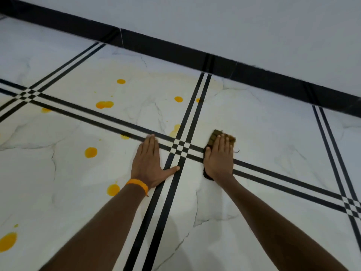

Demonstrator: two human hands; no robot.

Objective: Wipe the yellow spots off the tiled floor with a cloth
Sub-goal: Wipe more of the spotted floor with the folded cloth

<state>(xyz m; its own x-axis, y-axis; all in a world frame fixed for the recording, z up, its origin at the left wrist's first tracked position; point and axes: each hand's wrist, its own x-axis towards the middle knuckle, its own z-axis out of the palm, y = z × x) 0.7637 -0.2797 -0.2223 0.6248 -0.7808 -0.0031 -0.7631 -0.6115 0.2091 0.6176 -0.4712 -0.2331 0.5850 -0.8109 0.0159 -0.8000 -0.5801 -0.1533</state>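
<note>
A brown cloth (214, 136) lies flat on the white marble-look tiled floor (273, 145), just right of a crossing of black tile stripes. My right hand (219, 157) presses on it with straight fingers and covers most of it. Left of the crossing, my left hand (149, 163) rests flat on the floor with its thumb spread. Several yellow spots dot the tiles to the left: one (91, 152) beside my left hand, one (113, 189) by my left wrist, a double spot (104, 104) farther off, one (178, 99) near the vertical stripes. A pale yellow smear (175, 130) lies just ahead of the crossing.
A black skirting (244, 73) runs along the foot of the white wall (254, 26) ahead. Double black stripes (197, 106) divide the tiles. A larger yellow spot (7, 241) sits at the lower left edge. An orange band (139, 184) circles my left wrist.
</note>
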